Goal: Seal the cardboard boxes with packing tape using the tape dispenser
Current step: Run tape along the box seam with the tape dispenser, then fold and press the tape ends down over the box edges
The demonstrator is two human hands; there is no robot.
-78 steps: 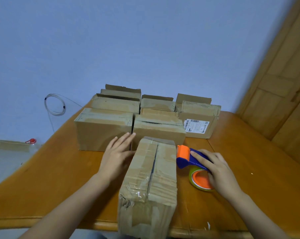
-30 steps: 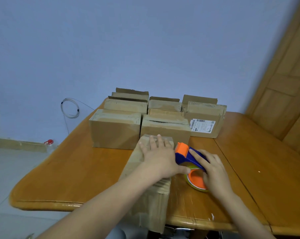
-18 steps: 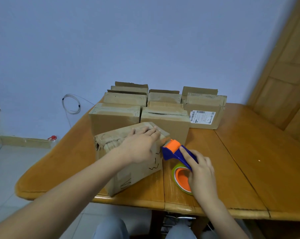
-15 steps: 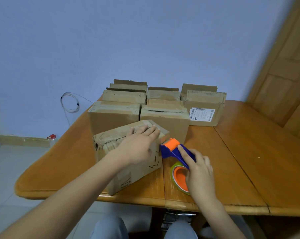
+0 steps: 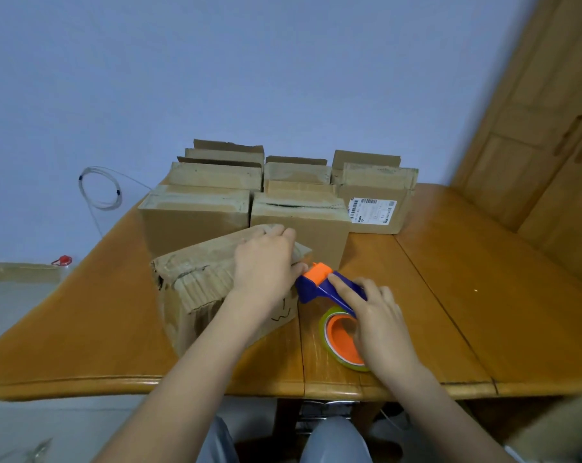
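A worn cardboard box [image 5: 199, 282] lies at an angle near the front of the wooden table [image 5: 483, 312]. My left hand [image 5: 266, 265] rests on its top right end, fingers curled over the far edge. Just right of it stands the blue and orange tape dispenser [image 5: 323, 285] with a roll of tape [image 5: 341, 339]. My right hand [image 5: 379, 325] grips the dispenser's handle, index finger stretched along the blue body. The dispenser's orange front touches the box's right end next to my left thumb.
Several more cardboard boxes [image 5: 196, 215] stand in rows at the back of the table, one with a white label [image 5: 371, 210]. A coiled white cable [image 5: 100, 188] hangs on the wall at the left. A wooden door [image 5: 550, 128] is at the right.
The box has been turned from lengthwise to lying crosswise at an angle. My left hand moved onto its right end. My right hand brought the dispenser left up against the box.
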